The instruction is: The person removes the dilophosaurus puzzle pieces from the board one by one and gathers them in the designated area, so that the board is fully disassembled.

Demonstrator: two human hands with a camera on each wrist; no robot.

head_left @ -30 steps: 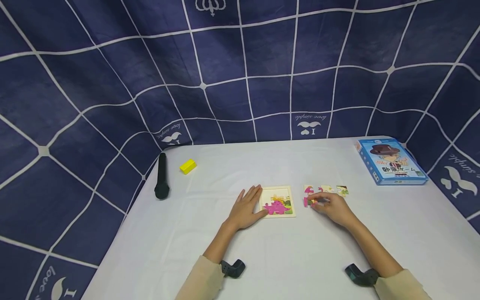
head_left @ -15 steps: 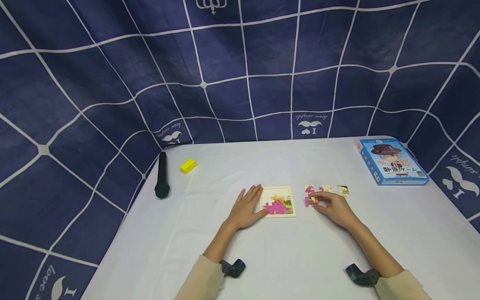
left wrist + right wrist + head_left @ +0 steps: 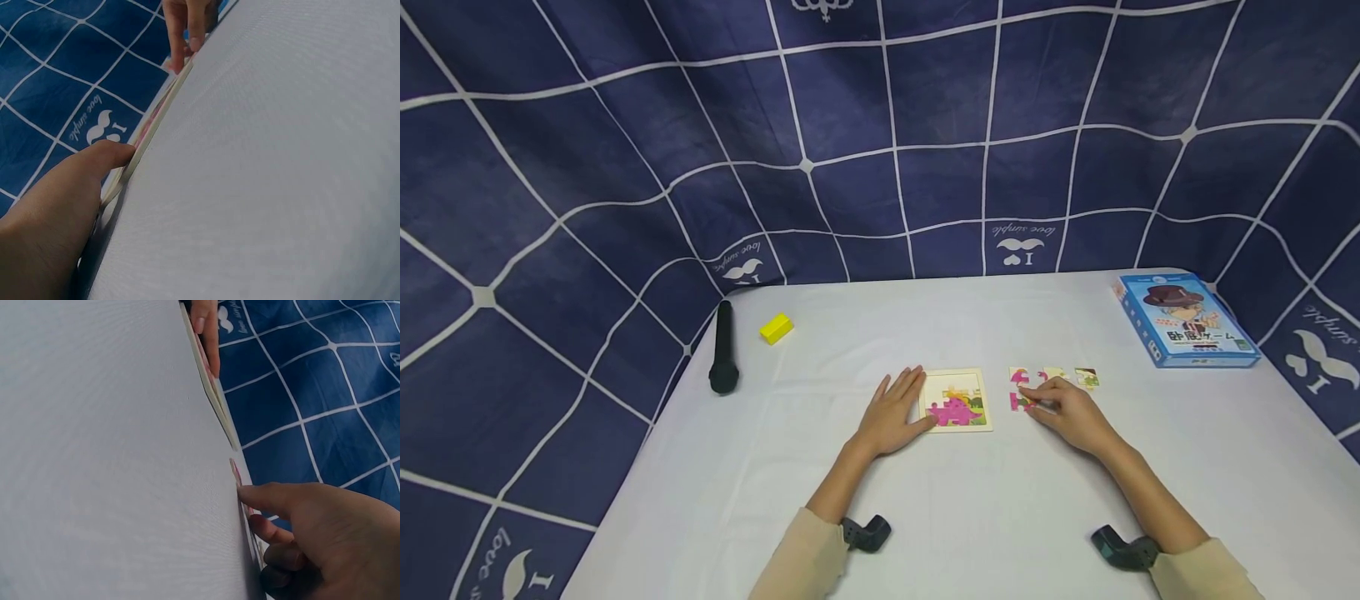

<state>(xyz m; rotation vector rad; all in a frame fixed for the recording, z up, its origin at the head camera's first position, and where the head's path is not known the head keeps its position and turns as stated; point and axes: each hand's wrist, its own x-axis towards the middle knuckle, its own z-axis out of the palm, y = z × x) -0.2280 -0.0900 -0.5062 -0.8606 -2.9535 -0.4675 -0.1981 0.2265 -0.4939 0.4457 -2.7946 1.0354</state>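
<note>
A square wooden jigsaw tray [image 3: 930, 387] with a pink dinosaur picture, partly filled, lies flat on the white table. My left hand [image 3: 891, 418] lies over its left edge with fingers extended, thumb on the lower left corner. In the left wrist view that thumb [image 3: 112, 155] presses the tray's rim. To the right of the tray my right hand [image 3: 1070, 415] pinches a pink and green puzzle piece [image 3: 1017, 402] at table level between thumb and index finger. Several more pieces, such as a pink one [image 3: 1018, 375] and a green one [image 3: 1086, 377], lie just beyond that hand.
A blue game box [image 3: 1187, 321] sits at the back right. Toward the left are a yellow block [image 3: 777, 328] and a black microphone [image 3: 724, 350]. A dark blue gridded curtain [image 3: 940, 200] hangs behind the table. Each wrist wears a black camera mount [image 3: 867, 533].
The right hand's fingertips have shifted slightly to the right at the puzzle piece, uncovering more of its pink part. The left hand stays on the tray.
</note>
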